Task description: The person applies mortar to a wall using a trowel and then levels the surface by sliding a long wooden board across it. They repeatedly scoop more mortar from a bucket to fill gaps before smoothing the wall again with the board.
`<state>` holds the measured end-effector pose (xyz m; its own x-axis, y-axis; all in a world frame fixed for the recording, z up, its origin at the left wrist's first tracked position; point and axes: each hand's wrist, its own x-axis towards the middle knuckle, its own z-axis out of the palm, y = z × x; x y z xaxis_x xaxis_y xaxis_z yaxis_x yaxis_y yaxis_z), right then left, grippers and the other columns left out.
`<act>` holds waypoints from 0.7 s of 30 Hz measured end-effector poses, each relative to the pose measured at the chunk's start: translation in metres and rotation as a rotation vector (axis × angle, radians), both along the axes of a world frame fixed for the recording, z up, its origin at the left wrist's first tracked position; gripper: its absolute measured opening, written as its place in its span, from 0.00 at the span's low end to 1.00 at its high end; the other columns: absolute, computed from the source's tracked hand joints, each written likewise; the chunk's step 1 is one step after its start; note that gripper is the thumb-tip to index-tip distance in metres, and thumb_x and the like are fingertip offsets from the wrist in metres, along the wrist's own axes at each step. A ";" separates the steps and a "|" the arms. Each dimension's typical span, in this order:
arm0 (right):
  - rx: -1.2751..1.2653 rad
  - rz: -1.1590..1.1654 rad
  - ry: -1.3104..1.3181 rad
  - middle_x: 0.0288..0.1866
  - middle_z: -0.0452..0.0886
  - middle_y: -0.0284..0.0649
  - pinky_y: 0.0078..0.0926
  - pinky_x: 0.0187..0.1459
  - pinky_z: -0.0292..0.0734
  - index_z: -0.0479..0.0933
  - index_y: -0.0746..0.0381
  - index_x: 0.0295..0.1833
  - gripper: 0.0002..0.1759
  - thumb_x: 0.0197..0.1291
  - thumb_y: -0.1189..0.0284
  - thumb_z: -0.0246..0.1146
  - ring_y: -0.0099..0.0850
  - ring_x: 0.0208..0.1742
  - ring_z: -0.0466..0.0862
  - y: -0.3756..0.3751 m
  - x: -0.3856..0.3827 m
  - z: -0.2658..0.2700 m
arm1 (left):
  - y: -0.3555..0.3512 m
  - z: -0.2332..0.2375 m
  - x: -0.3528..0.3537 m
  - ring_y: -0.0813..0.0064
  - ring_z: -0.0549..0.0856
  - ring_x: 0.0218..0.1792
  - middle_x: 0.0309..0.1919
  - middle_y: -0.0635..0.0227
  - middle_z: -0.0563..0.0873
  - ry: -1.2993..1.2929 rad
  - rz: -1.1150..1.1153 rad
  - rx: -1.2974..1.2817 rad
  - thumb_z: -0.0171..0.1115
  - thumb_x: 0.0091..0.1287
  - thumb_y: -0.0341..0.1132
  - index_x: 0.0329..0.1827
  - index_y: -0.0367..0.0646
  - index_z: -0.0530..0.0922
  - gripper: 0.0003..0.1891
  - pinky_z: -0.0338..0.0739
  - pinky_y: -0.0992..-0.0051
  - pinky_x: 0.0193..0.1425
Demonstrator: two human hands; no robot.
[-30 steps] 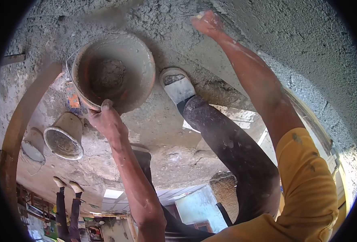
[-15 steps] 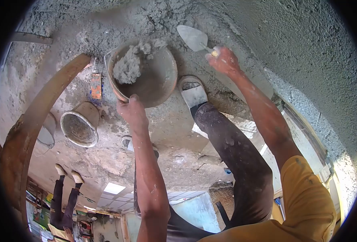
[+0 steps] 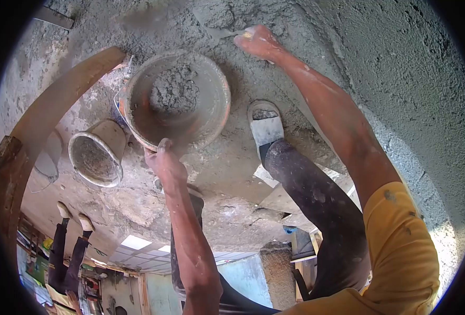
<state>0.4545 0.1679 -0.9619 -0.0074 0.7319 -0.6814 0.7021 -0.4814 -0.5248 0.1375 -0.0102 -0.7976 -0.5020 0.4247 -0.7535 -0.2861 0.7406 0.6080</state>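
Observation:
My left hand (image 3: pixel 165 164) grips the near rim of a round bucket (image 3: pixel 219 123), thumb over the edge. Wet grey mortar (image 3: pixel 175 90) lies in a heap inside it. My right hand (image 3: pixel 258 42) is closed round the handle of a trowel (image 3: pixel 219 32), beyond the bucket and to its right. The trowel's blade is mostly hidden at the loose mortar on the ground (image 3: pixel 211 13).
A second bucket (image 3: pixel 97 157) stands at the left, with a paler pail (image 3: pixel 47 157) beside it. A curved wooden piece (image 3: pixel 59 89) crosses the left side. A rough plastered wall (image 3: pixel 411 89) rises on the right. Another person (image 3: pixel 67 257) stands at lower left.
My right hand and the trowel have moved up and left, to the mortar on the ground. The bucket's opening now faces me more, and the mortar in it sits nearer its middle.

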 end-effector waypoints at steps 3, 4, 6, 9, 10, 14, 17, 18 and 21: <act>0.049 -0.176 -0.030 0.57 0.90 0.60 0.46 0.64 0.84 0.87 0.72 0.58 0.37 0.62 0.47 0.75 0.52 0.60 0.91 0.008 -0.012 -0.012 | -0.006 -0.010 0.000 0.74 0.82 0.46 0.48 0.68 0.86 0.033 0.030 0.037 0.60 0.64 0.20 0.58 0.34 0.81 0.18 0.77 0.74 0.57; 0.063 -0.184 -0.044 0.56 0.90 0.59 0.46 0.62 0.84 0.87 0.73 0.59 0.37 0.63 0.47 0.74 0.51 0.58 0.91 0.010 -0.014 -0.013 | -0.008 -0.013 0.000 0.74 0.82 0.47 0.48 0.68 0.86 0.048 0.016 0.033 0.60 0.64 0.19 0.58 0.33 0.80 0.18 0.77 0.74 0.58; 0.091 -0.201 -0.071 0.55 0.89 0.58 0.45 0.59 0.84 0.86 0.74 0.60 0.37 0.63 0.48 0.74 0.50 0.55 0.90 0.014 -0.018 -0.018 | -0.003 -0.010 0.004 0.75 0.82 0.48 0.50 0.68 0.86 0.078 -0.005 0.037 0.60 0.64 0.19 0.59 0.32 0.80 0.19 0.77 0.74 0.59; 0.220 -0.183 -0.125 0.37 0.92 0.49 0.45 0.46 0.86 0.88 0.73 0.53 0.32 0.65 0.50 0.73 0.43 0.40 0.91 0.001 -0.019 -0.011 | 0.005 -0.006 0.005 0.74 0.85 0.42 0.47 0.66 0.85 0.046 -0.036 0.063 0.60 0.65 0.19 0.61 0.35 0.80 0.20 0.84 0.71 0.47; 0.283 -0.182 -0.151 0.37 0.91 0.50 0.46 0.46 0.86 0.88 0.72 0.52 0.31 0.65 0.50 0.73 0.45 0.41 0.92 -0.006 -0.021 -0.008 | 0.006 -0.006 0.006 0.74 0.86 0.39 0.44 0.66 0.85 0.058 -0.051 0.072 0.60 0.65 0.19 0.61 0.37 0.80 0.20 0.88 0.70 0.41; 0.177 -0.031 -0.170 0.50 0.91 0.61 0.52 0.62 0.84 0.87 0.67 0.58 0.31 0.64 0.50 0.70 0.60 0.56 0.90 -0.012 -0.031 0.089 | 0.019 0.007 0.013 0.73 0.83 0.50 0.54 0.65 0.86 0.033 -0.032 0.077 0.60 0.65 0.20 0.64 0.30 0.79 0.22 0.76 0.74 0.61; 0.095 0.195 -0.238 0.48 0.91 0.61 0.54 0.59 0.84 0.86 0.66 0.56 0.28 0.65 0.52 0.69 0.62 0.52 0.91 -0.027 -0.052 0.157 | 0.021 0.002 0.016 0.74 0.83 0.49 0.53 0.65 0.86 0.014 -0.014 0.084 0.60 0.65 0.20 0.64 0.30 0.79 0.22 0.76 0.74 0.60; 0.075 0.167 -0.217 0.48 0.91 0.61 0.55 0.59 0.84 0.86 0.66 0.56 0.28 0.65 0.52 0.68 0.62 0.52 0.90 -0.026 -0.047 0.156 | 0.022 0.003 0.016 0.75 0.82 0.49 0.53 0.65 0.86 -0.003 -0.009 0.082 0.60 0.65 0.20 0.64 0.30 0.79 0.22 0.76 0.74 0.60; -0.003 0.038 -0.139 0.40 0.91 0.56 0.51 0.47 0.86 0.87 0.66 0.57 0.27 0.66 0.54 0.68 0.54 0.42 0.92 -0.045 -0.023 0.125 | 0.016 0.013 0.011 0.76 0.82 0.48 0.52 0.66 0.86 0.012 -0.026 0.054 0.60 0.64 0.20 0.63 0.31 0.79 0.21 0.76 0.75 0.59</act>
